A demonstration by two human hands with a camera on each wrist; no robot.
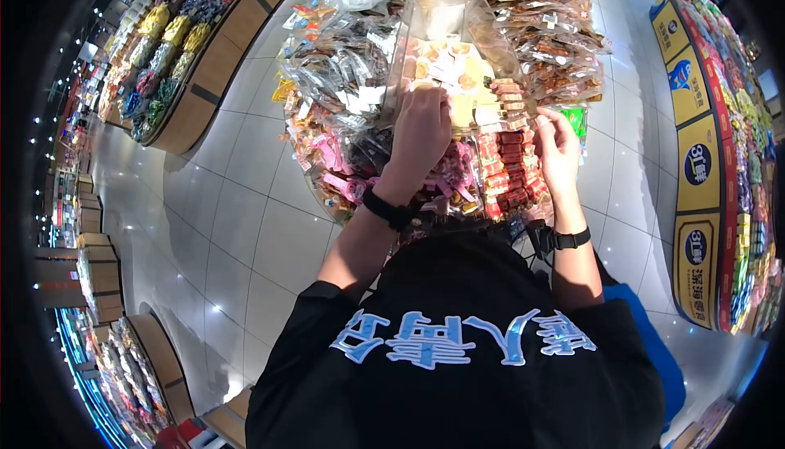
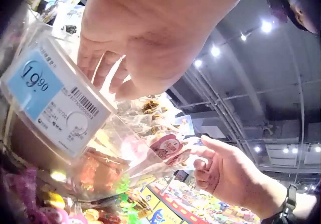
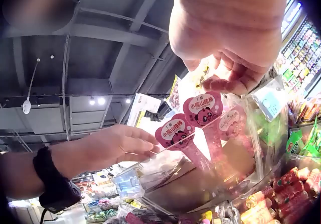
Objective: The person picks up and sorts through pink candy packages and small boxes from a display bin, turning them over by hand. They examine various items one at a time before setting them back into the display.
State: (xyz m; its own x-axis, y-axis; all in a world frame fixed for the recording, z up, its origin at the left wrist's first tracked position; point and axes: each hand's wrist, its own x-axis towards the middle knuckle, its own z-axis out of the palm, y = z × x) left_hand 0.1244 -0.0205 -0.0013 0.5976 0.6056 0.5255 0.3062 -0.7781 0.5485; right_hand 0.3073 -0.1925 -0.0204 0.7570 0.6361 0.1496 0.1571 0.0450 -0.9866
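A clear plastic bin (image 2: pixel 143 148) holds hawthorn sticks with pink heart-shaped panda labels. In the right wrist view one hawthorn stick (image 3: pixel 203 109) stands right under my right hand (image 3: pixel 228 40), whose curled fingertips pinch its top edge. Another hawthorn stick (image 3: pixel 174 131) leans beside it, close to the fingertips of my left hand (image 3: pixel 123 146). Seen from above, my left hand (image 1: pixel 423 126) reaches over the bin's near part, its fingers loose and spread a little, fingertips partly hidden. My right hand (image 1: pixel 558 150) is at the display's right side. The bin's front bears a price tag (image 2: pixel 55 96) reading 19.90.
Red-wrapped snack rolls (image 1: pixel 513 167) lie in the compartment by my right hand. Bagged snacks (image 1: pixel 339 69) hang to the left, more bags (image 1: pixel 560 48) to the right. Produce-like packs fill a curved shelf (image 1: pixel 221 56); a yellow-sided display (image 1: pixel 697 163) stands across the tiled floor (image 1: pixel 245 204).
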